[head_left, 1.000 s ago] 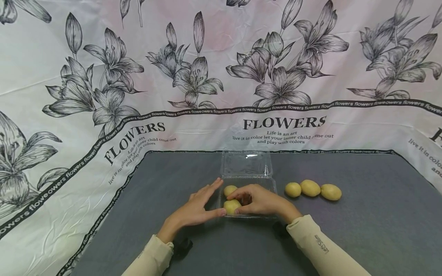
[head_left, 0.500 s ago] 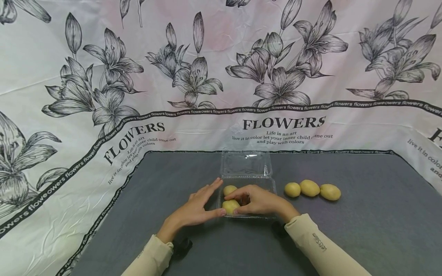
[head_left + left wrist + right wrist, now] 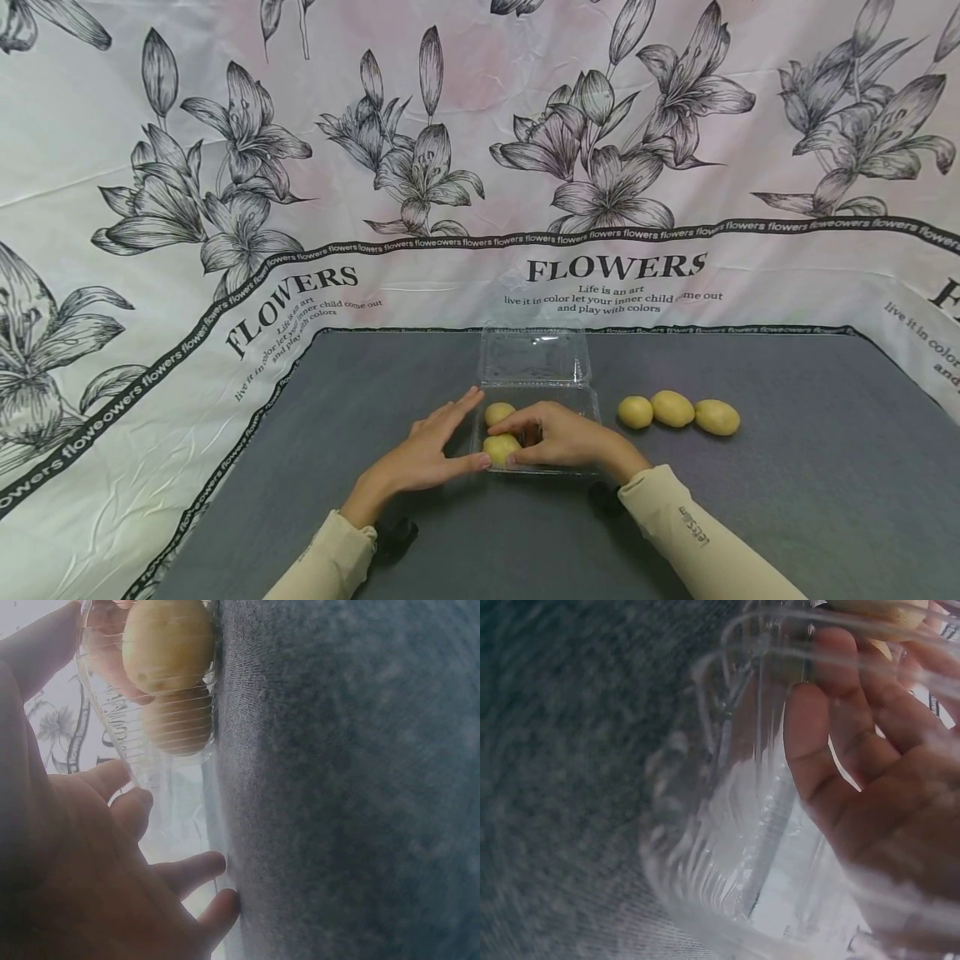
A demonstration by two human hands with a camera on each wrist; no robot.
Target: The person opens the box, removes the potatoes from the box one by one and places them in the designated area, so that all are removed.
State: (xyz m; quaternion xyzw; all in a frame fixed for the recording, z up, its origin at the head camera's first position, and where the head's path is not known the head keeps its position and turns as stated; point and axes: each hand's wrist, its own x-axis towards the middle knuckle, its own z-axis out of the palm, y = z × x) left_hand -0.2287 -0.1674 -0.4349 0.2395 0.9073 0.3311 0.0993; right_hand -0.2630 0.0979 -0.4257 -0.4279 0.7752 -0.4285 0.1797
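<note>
A clear plastic clamshell box (image 3: 597, 402) stands on the grey table with its lid (image 3: 534, 357) raised at the back. Inside, along the left wall, sit two yellow potatoes: a near potato (image 3: 497, 451) and a far potato (image 3: 498, 413). My right hand (image 3: 567, 435) reaches into the box and holds the near potato between thumb and fingers. My left hand (image 3: 422, 456) lies along the box's left side, fingers spread and thumb at the front corner. Through the ribbed wall, the left wrist view shows the near potato (image 3: 169, 645) in front of the other.
Three more potatoes (image 3: 673, 409) lie in a row on the table, right of the box. A white cloth (image 3: 420, 287) printed with flowers hangs behind the table and down its left side.
My right hand and the near potato have shifted slightly left, toward the box's left wall, then stayed there. The left hand keeps its place.
</note>
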